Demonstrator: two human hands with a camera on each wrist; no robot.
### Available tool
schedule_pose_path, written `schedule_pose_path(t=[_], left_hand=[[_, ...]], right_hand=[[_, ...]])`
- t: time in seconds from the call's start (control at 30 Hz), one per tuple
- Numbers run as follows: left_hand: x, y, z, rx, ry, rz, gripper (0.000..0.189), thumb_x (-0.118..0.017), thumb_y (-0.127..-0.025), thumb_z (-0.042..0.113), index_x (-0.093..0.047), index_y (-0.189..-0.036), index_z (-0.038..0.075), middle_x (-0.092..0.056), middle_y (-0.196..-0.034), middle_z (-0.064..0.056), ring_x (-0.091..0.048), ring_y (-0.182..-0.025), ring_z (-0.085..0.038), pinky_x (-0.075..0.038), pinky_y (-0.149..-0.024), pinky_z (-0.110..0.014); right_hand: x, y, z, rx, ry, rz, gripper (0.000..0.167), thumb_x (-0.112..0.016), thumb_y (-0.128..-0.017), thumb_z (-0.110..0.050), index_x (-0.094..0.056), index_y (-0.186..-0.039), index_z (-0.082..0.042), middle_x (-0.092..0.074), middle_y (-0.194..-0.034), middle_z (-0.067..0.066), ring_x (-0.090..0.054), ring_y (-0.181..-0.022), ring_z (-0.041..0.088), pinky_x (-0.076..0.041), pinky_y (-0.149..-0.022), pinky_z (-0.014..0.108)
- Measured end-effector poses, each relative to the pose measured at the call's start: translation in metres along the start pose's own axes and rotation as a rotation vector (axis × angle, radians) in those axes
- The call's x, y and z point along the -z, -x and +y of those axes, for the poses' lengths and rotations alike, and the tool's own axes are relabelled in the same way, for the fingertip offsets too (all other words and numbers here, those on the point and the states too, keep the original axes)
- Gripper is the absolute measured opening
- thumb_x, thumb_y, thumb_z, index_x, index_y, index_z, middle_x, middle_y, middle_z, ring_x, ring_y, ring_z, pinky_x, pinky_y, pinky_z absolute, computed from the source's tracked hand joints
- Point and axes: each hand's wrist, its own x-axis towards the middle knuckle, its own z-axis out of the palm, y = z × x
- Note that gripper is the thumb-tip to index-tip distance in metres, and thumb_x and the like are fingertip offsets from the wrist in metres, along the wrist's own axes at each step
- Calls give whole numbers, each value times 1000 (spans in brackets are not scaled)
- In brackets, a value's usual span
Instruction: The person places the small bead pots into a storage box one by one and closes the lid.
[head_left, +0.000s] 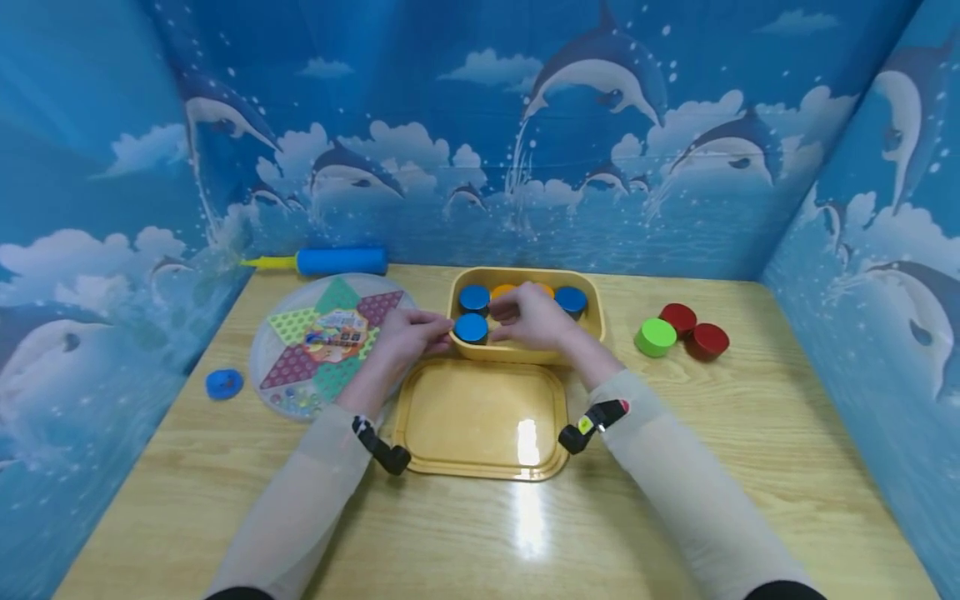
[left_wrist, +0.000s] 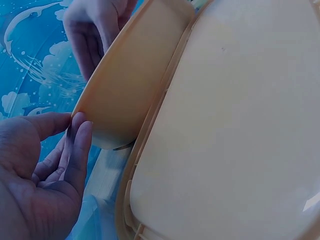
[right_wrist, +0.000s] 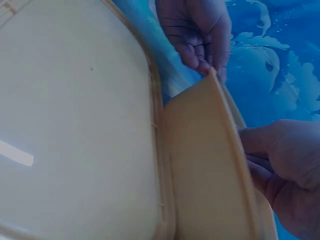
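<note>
A yellow plastic box point(head_left: 525, 355) stands at the back middle of the table. Several round pieces are in it: blue ones point(head_left: 471, 328) at the left, another blue cylinder point(head_left: 571, 301) at the right, and orange ones partly covered by a hand. My left hand point(head_left: 408, 337) pinches the box's rim at the left front corner, thumb and fingertips on either side of the wall. My right hand point(head_left: 531, 318) reaches down into the box, its fingers bent beside the blue pieces. The box wall hides its fingertips in the right wrist view, so I cannot tell what they hold.
In front of the box lies its yellow lid point(head_left: 480, 417). A round star-patterned game board point(head_left: 335, 333) is at the left, with a blue disc point(head_left: 224, 383) beside it and a blue pump point(head_left: 342, 261) behind. Right of the box sit a green cylinder point(head_left: 656, 337) and red cylinders point(head_left: 707, 342).
</note>
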Motion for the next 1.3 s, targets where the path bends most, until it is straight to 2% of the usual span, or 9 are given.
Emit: schedule_pose_path(t=[0.2, 0.4, 0.57, 0.73, 0.97, 1.13, 1.3], left_hand=[[-1, 1, 2, 14, -31, 11, 26, -77, -100, 9, -73, -121, -5, -73, -105, -19, -76, -84, -20, -66, -80, -32], [-1, 1, 2, 14, -37, 21, 27, -76, -100, 8, -73, -122, -6, -73, -103, -19, -75, -82, -19, -67, -80, -32], [-3, 2, 2, 12, -27, 20, 27, -76, -100, 7, -72, -122, -7, -73, -104, -19, -75, -82, -19, -66, -80, -32], [-3, 2, 3, 18, -22, 22, 27, -76, -100, 9, -72, -123, -6, -73, -104, -19, -75, -82, -18, -66, -80, -31], [-3, 3, 4, 15, -21, 19, 27, -74, -102, 11, -72, -123, -5, -72, -105, -17, -75, -82, -18, -66, -80, -31], [-2, 4, 4, 6, -19, 11, 27, -74, -102, 10, -71, -123, -5, -72, -105, -17, -75, -83, -18, -66, -80, -31], [-2, 4, 4, 0, -3, -2, 27, -74, -101, 8, -71, -124, -7, -72, -104, -17, -75, -83, -17, -66, -81, -31]], right_hand=[[24, 33, -7, 47, -21, 51, 47, -82, -95, -8, -67, -137, 6, -71, -129, 21, -70, -115, 35, -63, -95, 38], [49, 68, -2, 37, -32, 112, 45, -83, -94, -10, -69, -136, 1, -71, -129, 17, -70, -114, 32, -62, -97, 41], [68, 101, 13, 19, 4, 186, 45, -84, -94, -15, -70, -134, 0, -72, -127, 18, -70, -114, 34, -62, -97, 47], [84, 130, 37, -46, 54, 266, 47, -84, -95, -20, -70, -133, 2, -71, -128, 20, -69, -116, 37, -61, -97, 52], [92, 152, 64, -180, 78, 361, 54, -82, -96, -20, -62, -139, 8, -63, -137, 29, -63, -124, 47, -57, -102, 56], [88, 159, 82, -256, 116, 455, 61, -83, -95, -21, -59, -140, 12, -60, -137, 34, -60, -125, 52, -54, -103, 62], [79, 164, 97, -315, 124, 544, 68, -86, -93, -27, -58, -139, 15, -60, -135, 36, -61, -123, 51, -55, -102, 62]])
